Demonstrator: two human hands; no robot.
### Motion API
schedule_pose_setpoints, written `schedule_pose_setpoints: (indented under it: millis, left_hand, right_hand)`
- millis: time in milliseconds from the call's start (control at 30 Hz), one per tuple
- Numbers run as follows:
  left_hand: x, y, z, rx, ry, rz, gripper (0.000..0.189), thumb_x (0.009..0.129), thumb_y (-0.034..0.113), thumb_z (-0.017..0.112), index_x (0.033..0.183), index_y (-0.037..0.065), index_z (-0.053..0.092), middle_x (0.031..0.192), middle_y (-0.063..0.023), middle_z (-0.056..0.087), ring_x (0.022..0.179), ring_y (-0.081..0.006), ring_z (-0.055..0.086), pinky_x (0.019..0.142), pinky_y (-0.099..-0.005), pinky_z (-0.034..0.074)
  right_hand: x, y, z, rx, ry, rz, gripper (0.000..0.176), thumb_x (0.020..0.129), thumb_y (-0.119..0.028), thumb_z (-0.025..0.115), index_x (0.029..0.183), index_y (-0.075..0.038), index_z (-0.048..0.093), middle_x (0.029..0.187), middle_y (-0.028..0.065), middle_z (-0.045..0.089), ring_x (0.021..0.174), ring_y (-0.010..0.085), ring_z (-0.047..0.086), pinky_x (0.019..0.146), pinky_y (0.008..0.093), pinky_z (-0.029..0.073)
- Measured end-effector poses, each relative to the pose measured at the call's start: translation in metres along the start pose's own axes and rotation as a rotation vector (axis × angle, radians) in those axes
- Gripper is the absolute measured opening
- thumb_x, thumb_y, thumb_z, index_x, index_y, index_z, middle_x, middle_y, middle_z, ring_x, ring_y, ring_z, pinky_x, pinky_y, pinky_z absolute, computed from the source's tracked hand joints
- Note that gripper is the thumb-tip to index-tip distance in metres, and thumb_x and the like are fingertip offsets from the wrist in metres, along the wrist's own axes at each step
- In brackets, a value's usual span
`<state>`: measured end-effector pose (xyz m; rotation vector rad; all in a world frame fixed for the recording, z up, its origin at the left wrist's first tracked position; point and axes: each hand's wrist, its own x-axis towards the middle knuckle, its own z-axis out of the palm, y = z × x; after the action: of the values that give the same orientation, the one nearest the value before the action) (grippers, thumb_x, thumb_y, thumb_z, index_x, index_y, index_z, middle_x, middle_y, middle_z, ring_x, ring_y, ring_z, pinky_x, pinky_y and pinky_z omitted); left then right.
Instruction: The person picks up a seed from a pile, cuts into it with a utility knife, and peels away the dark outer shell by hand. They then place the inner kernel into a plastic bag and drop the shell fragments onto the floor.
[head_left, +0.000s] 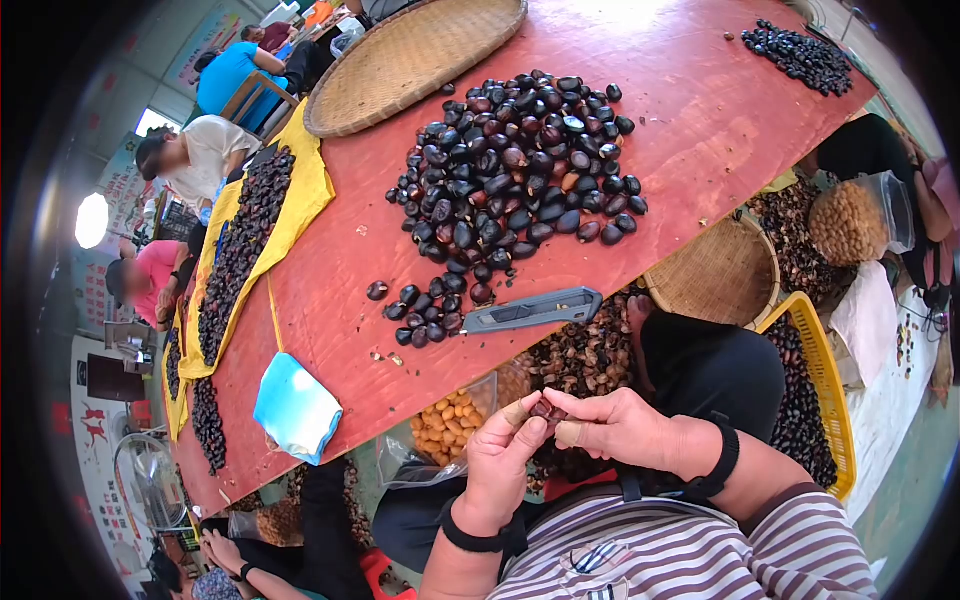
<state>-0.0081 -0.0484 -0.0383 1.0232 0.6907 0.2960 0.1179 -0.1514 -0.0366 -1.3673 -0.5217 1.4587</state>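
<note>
My left hand (498, 462) and my right hand (628, 430) meet in front of my chest, just off the table's near edge. Between their pinched fingertips is a small reddish-brown nut (546, 407), mostly covered by thumbs and fingers. Past my hands a grey utility knife (533, 311) lies along the red table's edge. A big heap of glossy dark nuts (520, 160) is piled behind it, with a smaller cluster (425, 318) by the blade end. Under my hands are loose brown shells (585, 355), and a clear bag of orange kernels (447, 425) lies beside my left hand.
A flat woven tray (420, 65) rests at the table's far side. Nuts lie on yellow cloth (310, 190) at the left, near a blue-white mask (297, 408). Right of me are a round basket (715, 270) and a yellow crate (822, 370). Several people sit around the table.
</note>
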Motion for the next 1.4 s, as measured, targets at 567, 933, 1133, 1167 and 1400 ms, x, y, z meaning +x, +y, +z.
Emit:
schedule_pose_setpoints:
  millis: [567, 933, 1133, 1167, 1400]
  left_hand:
    - [0.006, -0.011, -0.006, 0.042, 0.041, 0.007, 0.026, 0.082, 0.006, 0.049, 0.108, 0.001, 0.049, 0.095, -0.004, 0.055, 0.081, -0.0096, 0.054, 0.073, -0.0224, 0.045]
    - [0.013, -0.025, -0.011, 0.237, 0.048, 0.114, 0.027, 0.081, 0.007, 0.052, 0.107, 0.0, 0.05, 0.09, -0.0035, 0.057, 0.077, -0.0085, 0.054, 0.068, -0.0208, 0.046]
    - [0.013, -0.021, -0.007, 0.381, 0.043, 0.202, 0.025, 0.08, 0.006, 0.053, 0.104, 0.0, 0.053, 0.084, -0.0015, 0.058, 0.068, -0.0045, 0.051, 0.06, -0.0165, 0.042]
    - [0.012, -0.022, -0.008, 0.401, 0.041, 0.223, 0.025, 0.08, 0.006, 0.053, 0.104, 0.0, 0.053, 0.083, -0.0013, 0.057, 0.067, -0.004, 0.05, 0.059, -0.016, 0.042]
    - [0.012, -0.024, -0.014, 0.429, -0.016, 0.21, 0.027, 0.08, 0.002, 0.052, 0.107, 0.0, 0.051, 0.091, -0.0051, 0.057, 0.078, -0.01, 0.054, 0.068, -0.0204, 0.045]
  right_hand:
    - [0.02, 0.026, 0.009, -0.342, 0.22, -0.455, 0.029, 0.078, -0.014, 0.054, 0.107, -0.007, 0.052, 0.078, 0.0154, 0.059, 0.066, 0.0215, 0.059, 0.058, 0.0276, 0.046]
    - [0.024, 0.028, 0.004, -0.619, 0.322, -0.551, 0.021, 0.078, -0.017, 0.052, 0.098, -0.009, 0.052, 0.068, 0.0134, 0.056, 0.066, 0.0305, 0.055, 0.055, 0.0353, 0.045]
    - [0.019, 0.018, 0.0, -0.369, 0.224, -0.365, 0.022, 0.079, -0.014, 0.053, 0.099, -0.006, 0.055, 0.075, 0.0158, 0.059, 0.068, 0.0225, 0.059, 0.057, 0.0294, 0.046]
    - [0.017, 0.015, 0.0, -0.226, 0.182, -0.288, 0.022, 0.079, -0.014, 0.053, 0.099, -0.005, 0.056, 0.077, 0.0161, 0.059, 0.069, 0.0195, 0.06, 0.057, 0.0281, 0.045]
    - [0.023, 0.012, -0.01, -0.28, 0.153, -0.182, 0.025, 0.078, -0.013, 0.055, 0.101, -0.004, 0.057, 0.066, 0.0029, 0.056, 0.056, 0.0061, 0.049, 0.051, 0.022, 0.042]
